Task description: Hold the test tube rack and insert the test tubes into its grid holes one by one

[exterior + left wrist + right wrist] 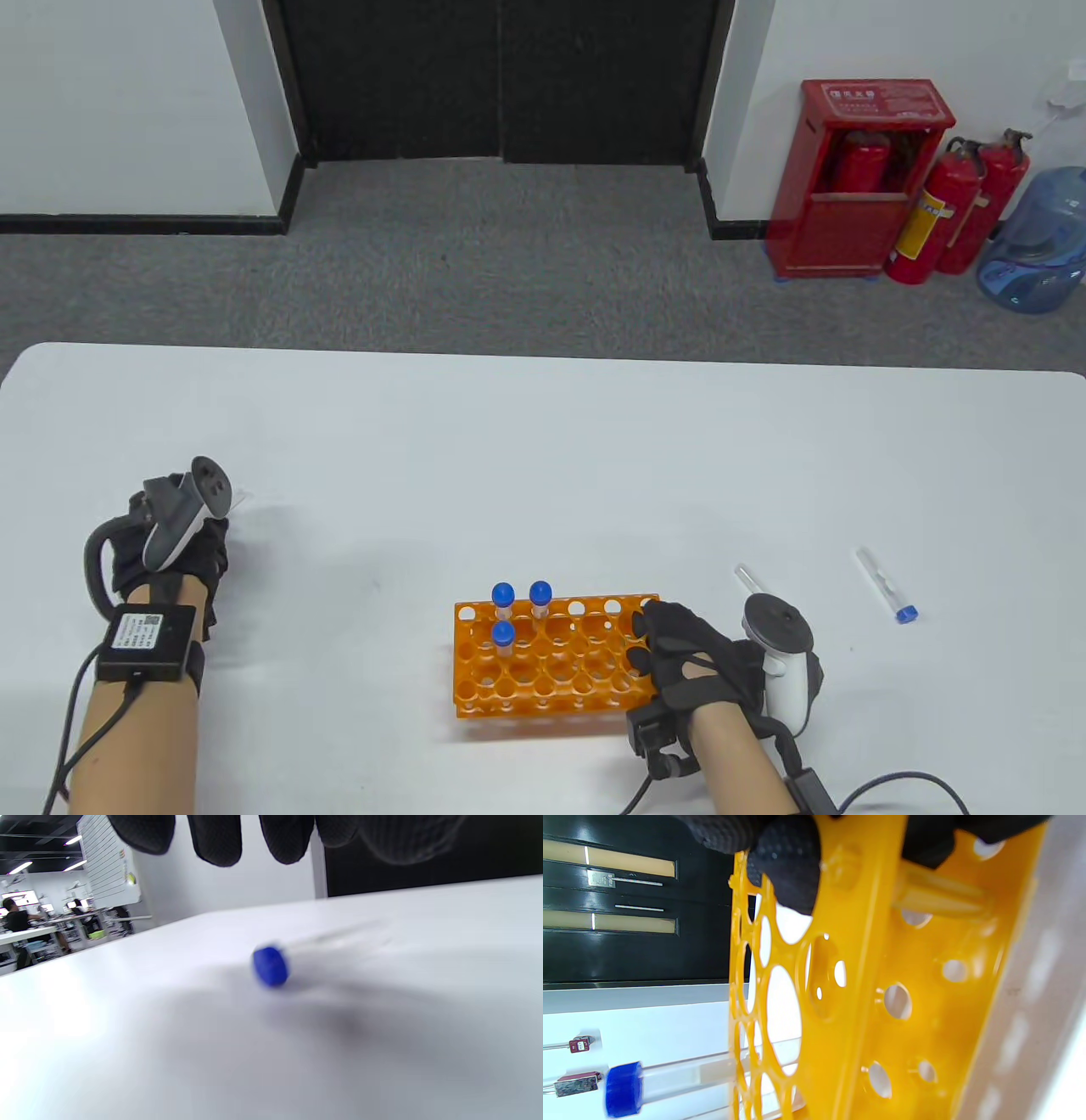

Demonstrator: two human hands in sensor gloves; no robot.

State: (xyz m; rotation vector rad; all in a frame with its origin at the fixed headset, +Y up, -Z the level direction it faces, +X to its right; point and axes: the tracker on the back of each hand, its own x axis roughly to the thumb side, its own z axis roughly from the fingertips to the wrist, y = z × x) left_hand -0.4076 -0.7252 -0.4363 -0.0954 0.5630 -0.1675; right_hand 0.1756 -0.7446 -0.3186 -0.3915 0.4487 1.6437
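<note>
The orange test tube rack [551,671] stands near the table's front edge with three blue-capped tubes [503,596] in its left holes. My right hand [670,649] grips the rack's right end; in the right wrist view its fingers [789,870] press on the rack's top plate [857,984], and one racked tube [670,1077] shows. My left hand [208,543] is far to the left, apart from the rack. In the left wrist view its fingertips [216,840] hang open just above a blue-capped tube [270,966] lying on the table, not touching it.
A loose blue-capped tube [887,586] lies on the white table [543,441] to the right of my right hand. Another clear tube [747,579] lies just behind the right tracker, partly hidden. Fire extinguishers and a water jug stand on the floor beyond.
</note>
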